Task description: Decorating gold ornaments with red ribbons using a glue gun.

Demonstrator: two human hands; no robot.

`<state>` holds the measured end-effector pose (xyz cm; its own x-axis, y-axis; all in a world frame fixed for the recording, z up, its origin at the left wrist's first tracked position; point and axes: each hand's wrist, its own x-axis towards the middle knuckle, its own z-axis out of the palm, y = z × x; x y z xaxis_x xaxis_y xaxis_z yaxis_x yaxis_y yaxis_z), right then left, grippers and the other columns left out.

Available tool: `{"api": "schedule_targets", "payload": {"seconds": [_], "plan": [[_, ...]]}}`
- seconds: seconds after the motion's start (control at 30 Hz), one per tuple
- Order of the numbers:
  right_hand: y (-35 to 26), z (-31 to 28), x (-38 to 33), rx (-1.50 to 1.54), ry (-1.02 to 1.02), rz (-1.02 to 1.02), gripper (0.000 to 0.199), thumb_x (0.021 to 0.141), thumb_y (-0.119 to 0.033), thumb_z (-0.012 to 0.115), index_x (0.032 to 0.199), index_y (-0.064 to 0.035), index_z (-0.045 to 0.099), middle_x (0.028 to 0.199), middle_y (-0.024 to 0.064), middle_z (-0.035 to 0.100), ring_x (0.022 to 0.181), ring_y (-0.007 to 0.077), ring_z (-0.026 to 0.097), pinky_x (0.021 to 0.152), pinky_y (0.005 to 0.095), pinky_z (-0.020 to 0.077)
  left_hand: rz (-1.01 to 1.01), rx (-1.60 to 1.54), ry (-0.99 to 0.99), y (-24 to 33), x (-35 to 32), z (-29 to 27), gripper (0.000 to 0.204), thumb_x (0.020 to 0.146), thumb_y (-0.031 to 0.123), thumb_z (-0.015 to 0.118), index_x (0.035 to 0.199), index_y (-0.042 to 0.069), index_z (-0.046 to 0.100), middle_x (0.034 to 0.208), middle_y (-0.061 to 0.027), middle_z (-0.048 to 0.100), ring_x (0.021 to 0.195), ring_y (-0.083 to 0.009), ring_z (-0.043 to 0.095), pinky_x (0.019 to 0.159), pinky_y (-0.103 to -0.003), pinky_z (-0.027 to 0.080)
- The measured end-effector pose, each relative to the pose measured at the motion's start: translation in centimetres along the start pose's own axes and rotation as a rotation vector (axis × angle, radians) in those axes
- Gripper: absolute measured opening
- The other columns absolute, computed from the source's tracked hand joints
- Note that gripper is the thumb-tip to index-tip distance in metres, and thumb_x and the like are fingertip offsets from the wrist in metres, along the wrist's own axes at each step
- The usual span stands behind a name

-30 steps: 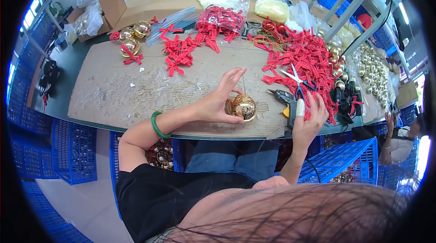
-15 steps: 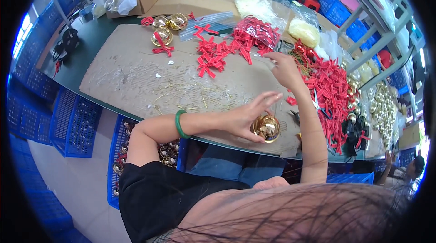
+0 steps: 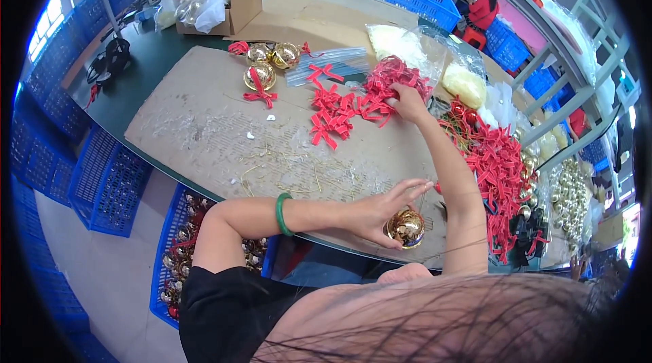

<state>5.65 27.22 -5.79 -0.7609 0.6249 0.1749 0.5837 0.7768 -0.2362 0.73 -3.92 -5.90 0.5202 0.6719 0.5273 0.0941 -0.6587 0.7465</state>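
A shiny gold Christmas ball (image 3: 405,228) rests on the cardboard near the table's front edge. My left hand (image 3: 380,219), with a green bangle on its wrist, curves around the ball's left side. The thumb lies against it low down and the fingers arch past its top. Farther off, my right hand (image 3: 409,103) reaches to the plastic bag of red bows (image 3: 397,76). Its fingers are bent in among the bows, and the fingertips are partly hidden. Loose red ribbon bows (image 3: 333,115) lie just left of that hand.
Finished gold balls with bows (image 3: 259,78) stand at the far left of the cardboard (image 3: 197,112). A large heap of red bows (image 3: 492,166) lies right of my right forearm. Clear plastic tubes (image 3: 326,66) lie behind. A blue crate of ornaments (image 3: 159,275) stands below the table edge.
My right hand has moved away from me and left, onto the bagged bows. My left hand stays around the gold ball. The whole view has shifted slightly downward in the picture.
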Motion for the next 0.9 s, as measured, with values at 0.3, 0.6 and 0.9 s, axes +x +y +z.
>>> {"api": "schedule_targets", "payload": {"seconds": [0.3, 0.6, 0.9], "plan": [[-4.7, -7.0, -9.4, 0.176, 0.0, -0.211, 0.054, 0.087, -0.024, 0.077, 0.135, -0.0073, 0.061, 0.126, 0.0197, 0.068, 0.115, 0.0327, 0.066, 0.098, 0.0398, 0.0504, 0.036, 0.048, 0.016, -0.3, 0.0, -0.1, 0.126, 0.073, 0.023, 0.087, 0.162, 0.006, 0.0, 0.157, -0.0238, 0.017, 0.12, -0.0317, 0.061, 0.102, -0.042, 0.052], [-7.0, -11.7, -12.6, 0.149, 0.044, -0.12, 0.032, 0.09, -0.017, 0.073, 0.122, -0.0093, 0.071, 0.12, 0.0146, 0.07, 0.11, 0.0303, 0.067, 0.093, 0.0382, 0.0533, 0.051, 0.066, 0.021, -0.3, -0.1, -0.1, 0.126, 0.073, 0.026, 0.088, 0.162, 0.005, 0.002, 0.157, -0.0239, 0.018, 0.119, -0.0316, 0.062, 0.101, -0.042, 0.052], [-9.5, -8.4, -10.4, -0.081, 0.018, -0.12, 0.021, 0.087, -0.017, 0.073, 0.106, -0.0087, 0.075, 0.105, 0.0147, 0.073, 0.1, 0.0332, 0.068, 0.084, 0.0436, 0.0541, 0.034, 0.059, 0.011, -0.5, -0.3, -0.1, 0.121, 0.077, 0.033, 0.087, 0.161, 0.004, 0.005, 0.156, -0.0249, 0.019, 0.121, -0.0316, 0.06, 0.106, -0.042, 0.048]]}}
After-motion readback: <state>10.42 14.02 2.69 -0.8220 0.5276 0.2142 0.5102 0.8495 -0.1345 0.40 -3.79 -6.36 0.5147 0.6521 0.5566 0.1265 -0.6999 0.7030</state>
